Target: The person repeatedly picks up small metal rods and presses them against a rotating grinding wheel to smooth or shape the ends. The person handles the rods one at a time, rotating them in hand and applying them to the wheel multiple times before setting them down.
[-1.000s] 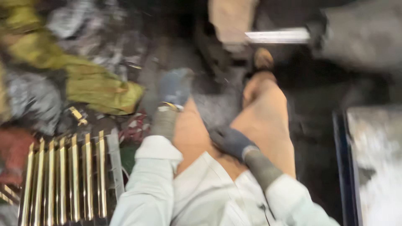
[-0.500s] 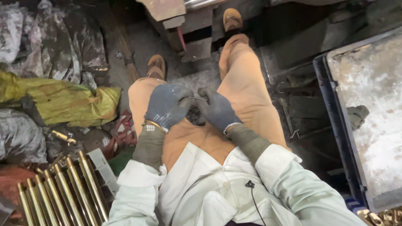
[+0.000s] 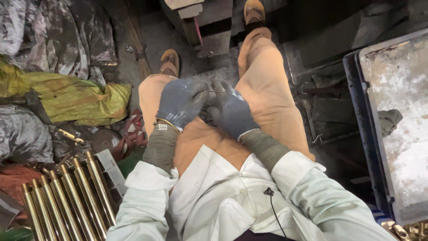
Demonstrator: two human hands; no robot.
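— Wire [image 3: 214, 91], thin and pale: where is it found?
— Above the lap, pinched between both gloved hands.
— And each grip?
— Left hand [image 3: 180, 103] and right hand [image 3: 232, 112] are closed on it, brass rods [image 3: 67, 201] lying well apart.

A dark, grimy floor [image 3: 147, 42] carries crumpled grey sheeting [image 3: 67, 35], a yellow cloth bundle [image 3: 76, 100], a row of brass tubes [image 3: 67, 201] and a wooden block [image 3: 209, 22].

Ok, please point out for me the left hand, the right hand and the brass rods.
left hand [image 3: 180, 103], head view, on the back of the grey glove.
right hand [image 3: 232, 111], head view, on the back of the grey glove.
brass rods [image 3: 73, 201], head view, on the middle of the row.
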